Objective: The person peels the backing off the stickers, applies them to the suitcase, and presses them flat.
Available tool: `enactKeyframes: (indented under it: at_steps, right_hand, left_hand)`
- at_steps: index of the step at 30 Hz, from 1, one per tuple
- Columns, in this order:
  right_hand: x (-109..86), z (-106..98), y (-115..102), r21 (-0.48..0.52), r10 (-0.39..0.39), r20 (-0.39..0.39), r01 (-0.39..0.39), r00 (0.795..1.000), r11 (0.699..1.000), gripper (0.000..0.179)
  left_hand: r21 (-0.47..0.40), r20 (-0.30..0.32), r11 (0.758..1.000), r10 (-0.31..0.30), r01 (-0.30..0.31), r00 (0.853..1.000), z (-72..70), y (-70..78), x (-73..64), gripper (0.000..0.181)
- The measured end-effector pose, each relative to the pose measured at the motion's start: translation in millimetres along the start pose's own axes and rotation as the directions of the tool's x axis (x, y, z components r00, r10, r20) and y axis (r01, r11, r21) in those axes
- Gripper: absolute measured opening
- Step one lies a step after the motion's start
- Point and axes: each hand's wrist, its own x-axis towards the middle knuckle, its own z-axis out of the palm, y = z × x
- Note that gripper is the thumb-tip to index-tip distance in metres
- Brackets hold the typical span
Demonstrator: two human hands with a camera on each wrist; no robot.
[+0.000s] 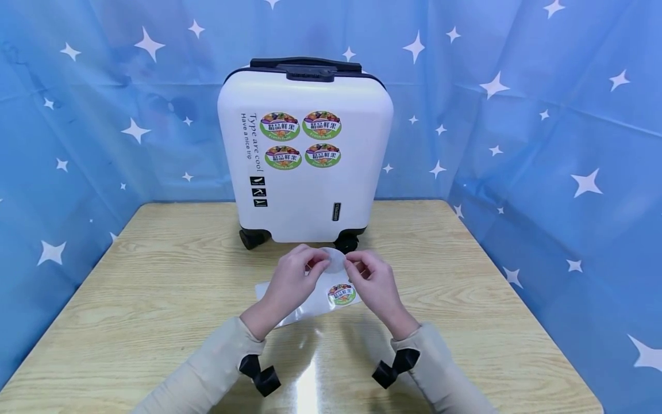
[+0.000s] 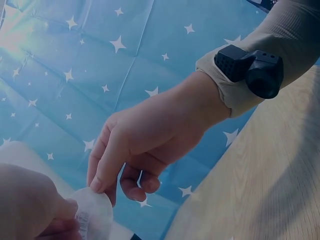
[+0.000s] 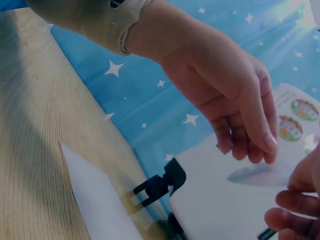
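Note:
A pale oval sticker (image 1: 336,260) is held up above the table, with faint print on its face in the left wrist view. My left hand (image 1: 292,277) pinches its left edge between thumb and fingers. On the opposite edge, my right hand (image 1: 376,287) pinches it the same way. Under both hands lies a glossy white backing sheet (image 1: 305,307), with one colourful fruit sticker (image 1: 342,294) on its right part. Behind the hands stands a white suitcase (image 1: 305,210), upright, bearing several matching fruit stickers (image 1: 323,155) on its upper front.
The suitcase stands on black wheels (image 1: 346,241) toward the back of the wooden table (image 1: 170,276). A blue star-patterned cloth (image 1: 517,144) hangs behind and beside the table. A black wrist camera (image 1: 258,376) sits on each sleeve.

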Motion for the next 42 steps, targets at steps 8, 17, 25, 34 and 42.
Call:
enactKeyframes:
  at_steps: [8, 17, 25, 34, 42]
  right_hand:
    - [-1.4, 4, -2, -0.003, -0.109, 0.035, 0.11, 0.993, 0.994, 0.009]
    - [-2.0, 8, 0, -0.003, -0.25, 0.088, 0.251, 0.964, 0.968, 0.011]
    - [-3.7, 10, 4, -0.021, -0.327, 0.083, 0.33, 0.941, 0.944, 0.014]
    - [-5.9, 5, -27, -0.022, -0.29, 0.089, 0.293, 0.953, 0.956, 0.014]
    - [-4.2, 9, 1, -0.024, -0.237, 0.087, 0.24, 0.968, 0.971, 0.012]
  left_hand:
    - [-0.06, 0.005, 0.997, -0.054, 0.054, 0.999, 0.0, -2.4, 2.6, 0.01]
    - [-0.151, 0.013, 0.977, -0.148, 0.148, 0.989, -1.3, -4.8, 4.6, 0.012]
    - [-0.169, 0.021, 0.973, -0.154, 0.156, 0.988, -1.1, -4.6, 3.5, 0.008]
    - [-0.16, 0.007, 0.97, -0.182, 0.181, 0.983, -4.3, -4.4, 3.3, 0.008]
    - [-0.167, 0.027, 0.955, -0.246, 0.246, 0.969, -10.0, -4.3, 1.6, 0.007]
